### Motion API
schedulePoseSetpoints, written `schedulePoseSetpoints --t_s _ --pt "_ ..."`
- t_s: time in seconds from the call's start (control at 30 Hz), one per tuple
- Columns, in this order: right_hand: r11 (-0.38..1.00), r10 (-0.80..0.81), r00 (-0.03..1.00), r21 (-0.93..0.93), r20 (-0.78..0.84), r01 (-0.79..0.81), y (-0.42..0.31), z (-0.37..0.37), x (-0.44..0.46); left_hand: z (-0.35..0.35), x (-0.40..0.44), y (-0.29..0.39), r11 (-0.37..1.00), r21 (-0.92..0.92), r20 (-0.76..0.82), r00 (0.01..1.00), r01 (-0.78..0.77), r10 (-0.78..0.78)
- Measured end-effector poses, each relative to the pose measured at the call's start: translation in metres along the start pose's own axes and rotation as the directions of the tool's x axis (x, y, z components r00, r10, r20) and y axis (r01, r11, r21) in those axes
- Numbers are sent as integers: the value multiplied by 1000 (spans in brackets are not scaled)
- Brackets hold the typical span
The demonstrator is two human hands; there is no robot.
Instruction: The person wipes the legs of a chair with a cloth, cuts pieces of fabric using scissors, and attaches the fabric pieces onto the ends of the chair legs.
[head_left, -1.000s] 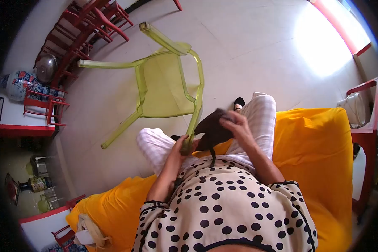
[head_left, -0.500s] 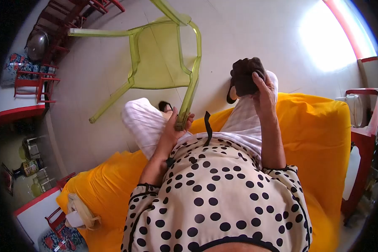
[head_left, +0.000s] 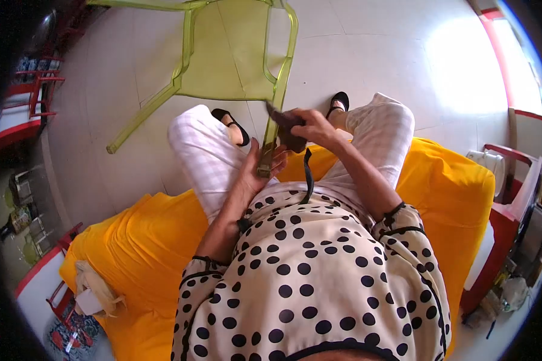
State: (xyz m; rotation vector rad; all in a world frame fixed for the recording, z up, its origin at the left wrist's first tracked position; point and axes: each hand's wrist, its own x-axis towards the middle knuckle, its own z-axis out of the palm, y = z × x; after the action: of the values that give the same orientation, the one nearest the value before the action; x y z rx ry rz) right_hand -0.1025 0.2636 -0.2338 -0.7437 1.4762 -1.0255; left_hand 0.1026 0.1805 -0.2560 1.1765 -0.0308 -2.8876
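Observation:
A translucent yellow-green plastic chair [head_left: 226, 57] is tipped over in front of my knees, one leg reaching toward my lap. My left hand [head_left: 259, 165] is wrapped around that leg close to its end. In my right hand [head_left: 316, 129] is a dark brown cloth [head_left: 292, 141], bunched up and pressed against the same leg just above my left hand. The cloth hides part of the leg and some of my right fingers. Another chair leg [head_left: 141, 126] sticks out to the left over the floor.
I sit on a seat with a yellow cover [head_left: 445, 192]. Pale floor tiles [head_left: 367, 48] lie ahead. A beige bag [head_left: 96, 289] rests on the cover at left. Red-framed furniture stands at left, and a red and white shelf unit [head_left: 506, 210] at right.
My right hand has brought the brown cloth left and down, from above my right knee onto the chair leg. The chair sits slightly higher in view, with my left hand still on its leg.

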Motion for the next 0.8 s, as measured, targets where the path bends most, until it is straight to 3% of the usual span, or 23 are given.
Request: schedulePoseSetpoints --t_s 0.03,0.07,0.13,0.23,0.33,0.47,0.53,0.57,0.6,0.63,0.67,0.7,0.73,0.77,0.8 --pt "979 -46 999 -199 27 51 0 9 5 -4 3 1 999 33 32 999 9 -10" --pt "860 -257 963 -437 77 264 1 23 7 -9 4 1 999 35 9 1000 6 -6" --pt "694 -233 969 -684 81 224 -3 41 0 -2 0 0 999 47 -34 999 3 -1" --pt "765 -318 933 -536 168 357 -11 37 -3 -5 2 -2 997 73 42 999 -36 33" --pt "765 -326 919 -510 221 394 -20 38 -8 2 -3 -3 994 102 86 996 -33 24" --pt "898 -280 950 -311 139 311 -4 41 -12 4 -2 -3 991 114 103 993 -64 52" --pt "942 -239 967 -220 88 253 3 47 -21 6 -8 -2 963 220 37 988 -156 151" --pt "862 -379 919 -321 106 392 5 53 -22 11 -10 -2 940 284 23 981 -189 190" --pt "772 -380 917 -505 118 385 -3 63 -25 22 -25 -1 497 774 190 893 -392 409" --pt "713 -434 895 -567 104 412 -11 68 -28 30 -41 3 -193 865 499 748 -464 438" --pt "639 -144 980 -743 140 200 21 77 -4 29 -43 4 -417 761 641 672 -497 371" --pt "587 -288 951 -763 117 271 -13 77 -29 19 -43 4 -319 783 620 709 -534 335" --pt "591 -140 984 -788 110 172 0 83 -16 6 -34 10 -209 801 599 743 -561 300" --pt "561 -194 972 -798 132 220 -30 77 -37 -8 -20 18 -121 810 584 769 -574 261" --pt "459 -498 861 -810 106 365 17 82 -16 -20 -9 22 -112 807 588 773 -579 238"
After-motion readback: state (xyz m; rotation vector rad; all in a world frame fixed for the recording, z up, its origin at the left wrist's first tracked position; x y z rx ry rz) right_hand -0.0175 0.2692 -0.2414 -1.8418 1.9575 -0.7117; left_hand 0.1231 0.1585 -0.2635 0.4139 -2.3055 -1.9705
